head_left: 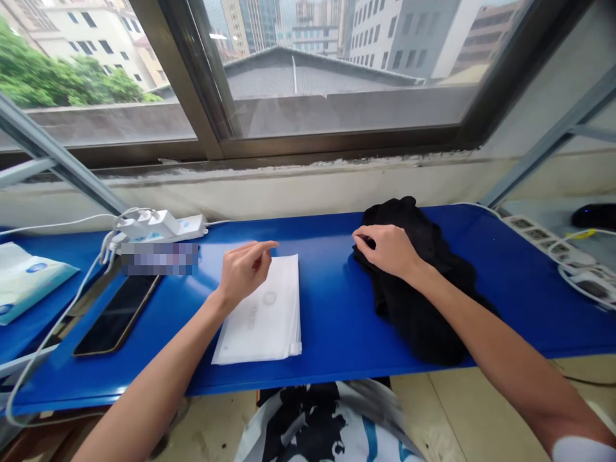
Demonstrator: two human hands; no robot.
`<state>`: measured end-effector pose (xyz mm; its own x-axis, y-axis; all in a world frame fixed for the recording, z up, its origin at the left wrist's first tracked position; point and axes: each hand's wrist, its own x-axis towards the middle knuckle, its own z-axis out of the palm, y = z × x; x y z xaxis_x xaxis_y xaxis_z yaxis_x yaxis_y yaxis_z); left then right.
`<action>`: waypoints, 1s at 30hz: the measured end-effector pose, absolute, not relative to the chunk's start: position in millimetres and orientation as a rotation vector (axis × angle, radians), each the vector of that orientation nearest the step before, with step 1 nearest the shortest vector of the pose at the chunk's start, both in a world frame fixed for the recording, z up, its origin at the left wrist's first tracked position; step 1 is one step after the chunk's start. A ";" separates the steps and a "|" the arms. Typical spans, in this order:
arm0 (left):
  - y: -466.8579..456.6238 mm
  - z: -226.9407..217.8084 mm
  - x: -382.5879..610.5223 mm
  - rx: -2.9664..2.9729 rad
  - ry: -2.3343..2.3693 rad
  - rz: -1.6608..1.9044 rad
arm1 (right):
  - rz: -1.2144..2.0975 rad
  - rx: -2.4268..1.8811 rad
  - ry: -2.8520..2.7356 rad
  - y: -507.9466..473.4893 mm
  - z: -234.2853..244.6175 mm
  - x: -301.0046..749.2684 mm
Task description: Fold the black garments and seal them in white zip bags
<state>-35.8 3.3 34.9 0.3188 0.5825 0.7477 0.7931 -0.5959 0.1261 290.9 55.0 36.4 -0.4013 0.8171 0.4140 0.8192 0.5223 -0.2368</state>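
Note:
My left hand (pixel 244 269) hovers over the upper left part of a stack of flat white bags (pixel 267 317) on the blue table (pixel 332 308). Its fingers are loosely curled with the forefinger stretched out, and nothing is in them. My right hand (pixel 387 249) rests on a heap of black cloth (pixel 418 289) at the right. Its fingers are curled and pinch the cloth at the heap's left edge.
A dark phone (pixel 118 314) lies at the left beside a white power strip (pixel 161 226) with cables. A wipes packet (pixel 24 279) sits at the far left. Another power strip (pixel 553 247) and a black mouse (pixel 594 215) are at the right. A window runs behind the table.

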 end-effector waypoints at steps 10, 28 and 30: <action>4.2 34.5 -39.2 -2.262 -1.314 -1.120 | 0.030 -1.416 -2.412 68.0 20.1 292.0; 3.4 35.5 -37.4 -2.262 -1.236 -1.105 | 0.071 -1.398 -2.455 65.9 19.0 289.6; 3.9 35.4 -37.1 -2.265 -1.193 -1.118 | 0.086 -1.414 -2.441 66.2 18.1 289.4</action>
